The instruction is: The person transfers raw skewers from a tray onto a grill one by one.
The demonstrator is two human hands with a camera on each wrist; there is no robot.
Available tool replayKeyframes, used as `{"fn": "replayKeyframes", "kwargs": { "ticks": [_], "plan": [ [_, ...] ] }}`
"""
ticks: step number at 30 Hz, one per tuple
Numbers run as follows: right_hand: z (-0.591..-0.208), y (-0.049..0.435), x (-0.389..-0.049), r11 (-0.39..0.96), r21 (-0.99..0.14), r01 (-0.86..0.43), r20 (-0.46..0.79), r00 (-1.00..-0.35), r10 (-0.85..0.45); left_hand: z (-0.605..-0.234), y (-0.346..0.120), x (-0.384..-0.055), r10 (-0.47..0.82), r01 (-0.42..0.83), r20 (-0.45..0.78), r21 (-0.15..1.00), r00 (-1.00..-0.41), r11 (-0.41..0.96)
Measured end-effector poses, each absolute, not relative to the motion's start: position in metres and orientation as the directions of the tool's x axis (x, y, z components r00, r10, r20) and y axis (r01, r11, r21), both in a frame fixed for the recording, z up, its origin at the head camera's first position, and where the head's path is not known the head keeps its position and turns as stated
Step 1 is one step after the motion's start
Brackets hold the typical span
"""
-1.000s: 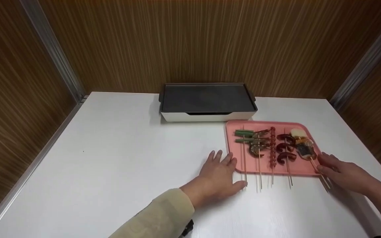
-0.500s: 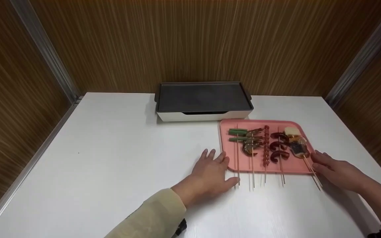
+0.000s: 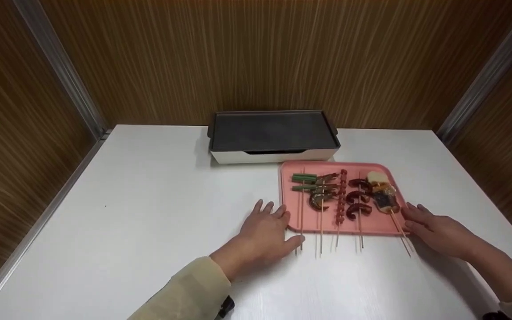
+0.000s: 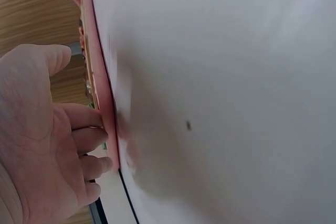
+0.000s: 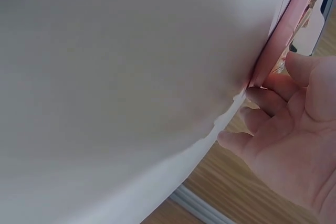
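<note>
Pink tray [image 3: 374, 226] touched at both ends — looks like a positioning step.
It lies on the tabletop [image 3: 171, 213], just in front of the griddle [image 3: 274, 131] and toward its right, bearing skewers [image 3: 341, 195]. Your left hand [image 3: 262, 233] is spread, fingers at one end; your right hand [image 3: 436, 231] touches the other, fingers relaxed — neither grips. Next move probably calls for even pressure, clear of the overhanging skewers.
</note>
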State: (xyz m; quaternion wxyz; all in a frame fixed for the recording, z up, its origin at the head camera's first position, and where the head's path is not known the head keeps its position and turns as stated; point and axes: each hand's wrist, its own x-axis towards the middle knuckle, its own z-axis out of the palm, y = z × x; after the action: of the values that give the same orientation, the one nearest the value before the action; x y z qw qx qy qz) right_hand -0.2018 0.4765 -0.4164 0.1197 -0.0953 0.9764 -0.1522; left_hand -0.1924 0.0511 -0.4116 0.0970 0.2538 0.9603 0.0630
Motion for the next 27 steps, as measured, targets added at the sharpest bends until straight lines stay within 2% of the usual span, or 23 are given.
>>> {"fn": "replayKeyframes", "kwargs": {
  "ticks": [11, 20, 27],
  "plan": [
    [-0.413, 0.48, -0.201, 0.928, -0.319, -0.191, -0.208, -0.941, -0.265, -0.413, 0.057, -0.192, 0.495, 0.475, -0.119, 0.165, -0.861, 0.865],
    [-0.413, 0.484, -0.199, 0.906, -0.307, -0.292, -0.153, -0.924, -0.35, -0.416, 0.059, -0.192, 0.491, 0.471, -0.097, 0.179, -0.866, 0.864],
    [-0.412, 0.488, -0.201, 0.906, -0.305, -0.295, -0.172, -0.918, -0.357, -0.418, 0.061, -0.192, 0.491, 0.472, -0.071, 0.185, -0.869, 0.862]
  ]
}}
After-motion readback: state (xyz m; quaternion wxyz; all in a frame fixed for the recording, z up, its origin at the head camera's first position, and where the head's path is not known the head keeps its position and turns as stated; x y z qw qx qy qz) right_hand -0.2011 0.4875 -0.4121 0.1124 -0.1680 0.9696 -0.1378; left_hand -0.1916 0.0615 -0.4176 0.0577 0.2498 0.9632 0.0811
